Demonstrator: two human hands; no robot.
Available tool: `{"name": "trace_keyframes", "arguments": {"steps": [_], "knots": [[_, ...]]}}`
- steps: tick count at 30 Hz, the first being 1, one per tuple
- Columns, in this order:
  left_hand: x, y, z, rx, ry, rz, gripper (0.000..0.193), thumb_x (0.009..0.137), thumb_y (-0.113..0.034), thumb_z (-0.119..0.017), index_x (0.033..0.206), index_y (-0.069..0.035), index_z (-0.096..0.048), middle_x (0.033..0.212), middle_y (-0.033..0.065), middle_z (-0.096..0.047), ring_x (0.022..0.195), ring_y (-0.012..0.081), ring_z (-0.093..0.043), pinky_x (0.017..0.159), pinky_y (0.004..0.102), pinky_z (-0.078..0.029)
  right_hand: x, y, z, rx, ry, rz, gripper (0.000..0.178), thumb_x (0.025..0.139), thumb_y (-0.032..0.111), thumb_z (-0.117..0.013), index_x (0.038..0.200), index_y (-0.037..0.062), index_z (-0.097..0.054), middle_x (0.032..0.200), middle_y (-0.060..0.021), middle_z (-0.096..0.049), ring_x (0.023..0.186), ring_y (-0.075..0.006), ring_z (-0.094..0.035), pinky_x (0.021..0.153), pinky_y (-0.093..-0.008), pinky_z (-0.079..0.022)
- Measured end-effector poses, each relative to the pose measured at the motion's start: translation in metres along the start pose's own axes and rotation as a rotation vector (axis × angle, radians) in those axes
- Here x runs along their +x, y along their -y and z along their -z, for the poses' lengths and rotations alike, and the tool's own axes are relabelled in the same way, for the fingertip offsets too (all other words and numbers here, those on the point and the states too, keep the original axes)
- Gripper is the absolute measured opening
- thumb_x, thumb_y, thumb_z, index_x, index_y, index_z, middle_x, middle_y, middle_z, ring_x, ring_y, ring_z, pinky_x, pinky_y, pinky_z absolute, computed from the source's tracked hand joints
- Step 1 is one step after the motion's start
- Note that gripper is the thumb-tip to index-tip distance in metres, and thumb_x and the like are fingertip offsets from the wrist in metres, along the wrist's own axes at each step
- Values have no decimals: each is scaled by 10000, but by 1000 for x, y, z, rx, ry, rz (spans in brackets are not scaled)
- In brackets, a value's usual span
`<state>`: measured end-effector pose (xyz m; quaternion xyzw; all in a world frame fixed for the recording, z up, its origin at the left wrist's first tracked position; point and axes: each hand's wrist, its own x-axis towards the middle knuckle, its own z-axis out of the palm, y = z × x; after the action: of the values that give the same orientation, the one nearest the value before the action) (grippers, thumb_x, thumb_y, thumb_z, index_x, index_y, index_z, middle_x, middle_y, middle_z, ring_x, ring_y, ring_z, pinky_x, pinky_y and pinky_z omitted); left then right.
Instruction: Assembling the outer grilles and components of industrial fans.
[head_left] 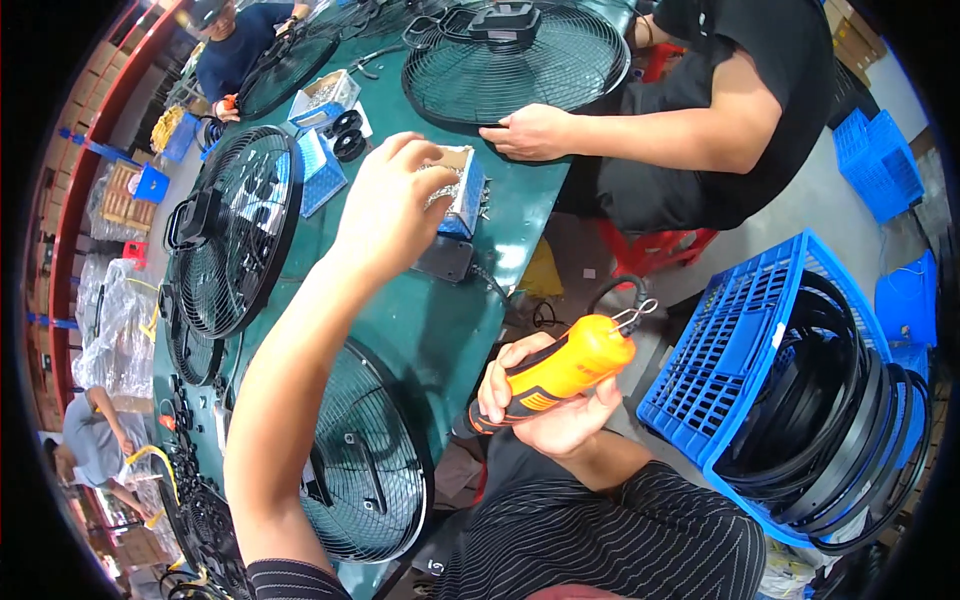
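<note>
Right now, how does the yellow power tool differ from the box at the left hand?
The power tool is yellow and black; the box is blue outside. The right hand grips the power tool; the left hand is at the box. The power tool is rounded; the box is square-edged and open.

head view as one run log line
left hand: at box of small metal parts; right hand: holding orange power tool; blue crate: black rings inside

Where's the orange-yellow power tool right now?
The orange-yellow power tool is in the right hand, right of centre in the head view, between the green tabletop and the blue crate of black rings.
</note>
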<state>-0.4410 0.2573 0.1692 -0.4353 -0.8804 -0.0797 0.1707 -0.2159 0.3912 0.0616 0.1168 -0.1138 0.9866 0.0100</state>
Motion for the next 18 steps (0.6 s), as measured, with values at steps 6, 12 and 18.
{"name": "trace_keyframes", "arguments": {"steps": [6,12,18], "knots": [[34,-9,-48,119,163,29,185,771,-135,-811,948,-163,-859,1384,151,-646,1465,414,-437,1233,578,-314,0,20,9,-32,-34,114,983,857,903,-472,1239,4,-587,939,-178,-650,754,-296,-628,683,-428,-511],[40,-15,-77,306,492,41,178,752,-178,-837,926,-202,-866,1571,137,-530,1570,412,-299,1298,596,-212,2,35,17,-37,-16,122,1013,832,926,-421,1283,30,-562,932,-183,-646,789,-290,-650,691,-419,-527],[34,-14,-86,262,442,45,142,804,-136,-738,880,-168,-853,1545,143,-563,1562,404,-330,1292,610,-201,-1,41,22,-12,8,117,951,863,860,-492,1300,20,-579,1037,-165,-664,799,-302,-650,663,-441,-509]]}}
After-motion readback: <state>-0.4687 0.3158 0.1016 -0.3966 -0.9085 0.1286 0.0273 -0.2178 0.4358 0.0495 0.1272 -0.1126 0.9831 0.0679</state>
